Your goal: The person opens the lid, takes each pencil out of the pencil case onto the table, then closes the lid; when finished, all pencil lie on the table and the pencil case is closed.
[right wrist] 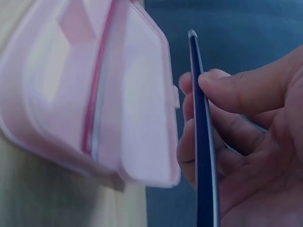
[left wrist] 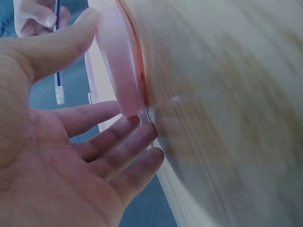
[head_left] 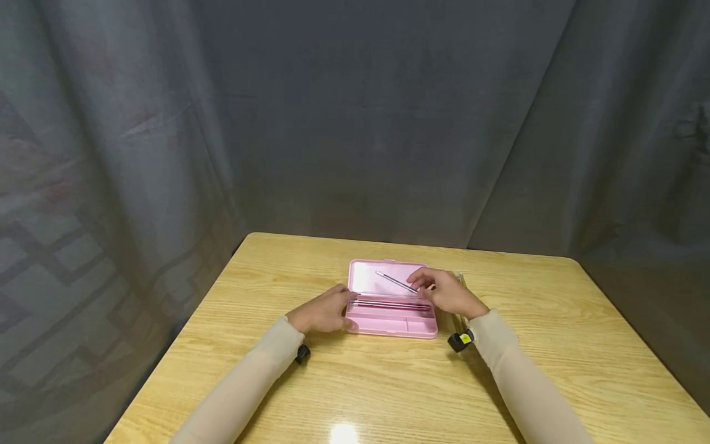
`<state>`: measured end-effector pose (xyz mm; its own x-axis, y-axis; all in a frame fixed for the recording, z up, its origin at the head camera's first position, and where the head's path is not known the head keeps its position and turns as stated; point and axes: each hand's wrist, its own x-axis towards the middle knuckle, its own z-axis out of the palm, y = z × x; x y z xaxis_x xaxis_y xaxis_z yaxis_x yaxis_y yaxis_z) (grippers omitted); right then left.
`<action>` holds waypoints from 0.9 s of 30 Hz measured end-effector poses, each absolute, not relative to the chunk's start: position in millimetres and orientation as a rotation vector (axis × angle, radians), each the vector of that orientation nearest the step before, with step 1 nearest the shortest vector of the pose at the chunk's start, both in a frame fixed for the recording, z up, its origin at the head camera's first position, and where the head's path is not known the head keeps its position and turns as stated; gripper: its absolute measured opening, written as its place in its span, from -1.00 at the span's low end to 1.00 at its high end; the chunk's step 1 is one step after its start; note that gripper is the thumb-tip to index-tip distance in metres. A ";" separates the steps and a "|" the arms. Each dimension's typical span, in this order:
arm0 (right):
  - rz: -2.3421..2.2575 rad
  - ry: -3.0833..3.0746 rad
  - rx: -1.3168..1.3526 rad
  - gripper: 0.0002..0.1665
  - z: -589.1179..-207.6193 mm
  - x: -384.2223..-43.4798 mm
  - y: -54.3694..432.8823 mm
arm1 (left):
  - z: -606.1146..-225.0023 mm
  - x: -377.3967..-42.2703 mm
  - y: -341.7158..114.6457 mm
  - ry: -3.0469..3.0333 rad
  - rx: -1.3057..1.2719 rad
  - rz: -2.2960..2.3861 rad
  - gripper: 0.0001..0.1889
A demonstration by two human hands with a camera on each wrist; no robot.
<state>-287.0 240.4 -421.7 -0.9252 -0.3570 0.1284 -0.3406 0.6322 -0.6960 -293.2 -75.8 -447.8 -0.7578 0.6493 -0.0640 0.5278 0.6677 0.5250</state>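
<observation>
Pink plastic makes up the open pencil case [head_left: 377,325] on the wooden surface [head_left: 388,388], its lid [head_left: 366,277] folded back on the far side. The job looks partway through: at least two slim pencils [head_left: 391,304], one red and one pale, already lie lengthwise in the far compartment. A dark blue pencil [head_left: 395,281] is out of the case, pinched between the thumb and fingers of the right hand [head_left: 444,291], over the lid as the head view shows it. The left hand [head_left: 326,309] is at the case's left end, its fingers loosely extended, thumb and index touching the pink wall as if to steady it. Judging from this, the blue pencil is left to stow, perhaps also the yellowish sticks [head_left: 463,280] on the right, partly hidden by the right arm; their number is unclear. The lid is not yet closed.
</observation>
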 end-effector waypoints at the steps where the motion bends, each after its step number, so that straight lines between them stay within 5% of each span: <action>1: -1.207 2.834 -0.589 -0.66 -419.9 -287.4 244.0 | -447.8 -293.3 -75.7 2.639 0.944 0.715 -0.23; 27: -1.264 3.167 0.021 -0.41 -421.9 -272.5 333.0 | -447.9 -292.7 -75.2 2.628 0.956 0.727 -0.23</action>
